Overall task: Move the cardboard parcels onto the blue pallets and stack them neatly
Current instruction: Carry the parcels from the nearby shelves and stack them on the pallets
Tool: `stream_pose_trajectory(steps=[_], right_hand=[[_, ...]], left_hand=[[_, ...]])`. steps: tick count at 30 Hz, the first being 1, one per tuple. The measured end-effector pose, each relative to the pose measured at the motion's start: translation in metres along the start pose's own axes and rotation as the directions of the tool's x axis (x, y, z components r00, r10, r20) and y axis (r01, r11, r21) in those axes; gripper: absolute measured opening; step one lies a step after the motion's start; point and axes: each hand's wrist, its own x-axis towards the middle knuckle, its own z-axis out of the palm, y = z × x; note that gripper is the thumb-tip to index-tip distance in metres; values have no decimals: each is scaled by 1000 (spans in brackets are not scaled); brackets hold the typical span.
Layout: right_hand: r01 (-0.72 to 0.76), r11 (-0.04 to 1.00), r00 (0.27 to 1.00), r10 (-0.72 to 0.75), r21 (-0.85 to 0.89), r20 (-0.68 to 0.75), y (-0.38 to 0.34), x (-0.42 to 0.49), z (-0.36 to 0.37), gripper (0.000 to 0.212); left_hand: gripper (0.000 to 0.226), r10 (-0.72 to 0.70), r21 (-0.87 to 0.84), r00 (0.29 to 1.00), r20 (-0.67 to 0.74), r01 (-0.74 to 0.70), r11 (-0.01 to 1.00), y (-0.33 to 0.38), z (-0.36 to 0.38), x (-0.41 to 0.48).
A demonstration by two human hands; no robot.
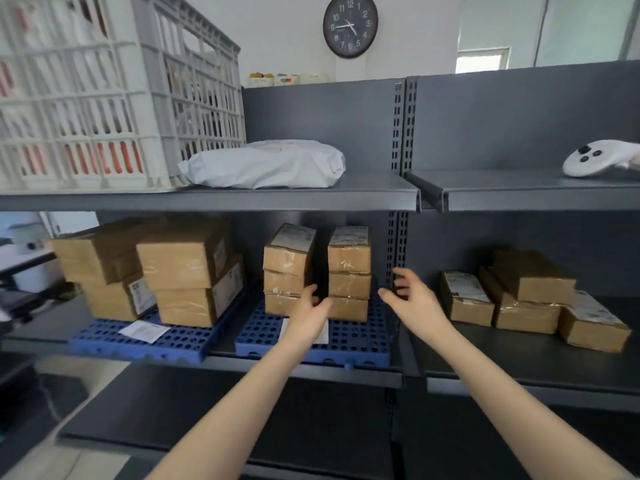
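Note:
Two blue pallets lie on the middle shelf: a left pallet [114, 341] with several large cardboard parcels [180, 268] stacked on it, and a middle pallet [353, 344] with two neat stacks of small parcels, the left stack [287, 261] and the right stack [349, 268]. My left hand [310, 311] sits in front of the gap between these stacks, fingers relaxed, holding nothing. To the right of the right stack, my right hand [414, 299] hovers with spread fingers, empty. Several loose parcels [530, 292] lie on the bare shelf further right.
A shelf upright [396, 247] stands just behind my right hand. The upper shelf carries a grey plastic crate [114, 91], a white poly mailer bag [266, 164] and a white controller [599, 157]. Paper slips [142, 330] lie on the pallets. A clock [350, 25] hangs on the wall.

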Motion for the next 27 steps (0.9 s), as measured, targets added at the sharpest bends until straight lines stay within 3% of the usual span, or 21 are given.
stream_pose_trajectory(steps=[4, 12, 19, 27], right_hand=[[41, 997, 999, -43, -62, -29, -3, -25, -3, 57], [196, 916, 971, -232, -350, -62, -34, -95, 8, 57], [291, 925, 953, -304, -246, -14, -122, -156, 97, 55], [368, 924, 923, -349, -102, 165, -200, -193, 243, 58]], left_hand=[[57, -7, 39, 1000, -9, 8, 999, -6, -16, -24], [51, 85, 84, 994, -68, -79, 993, -25, -87, -82], [49, -19, 79, 967, -255, 41, 996, -77, -246, -157], [45, -75, 39, 833, -547, 115, 993, -122, -421, -242]])
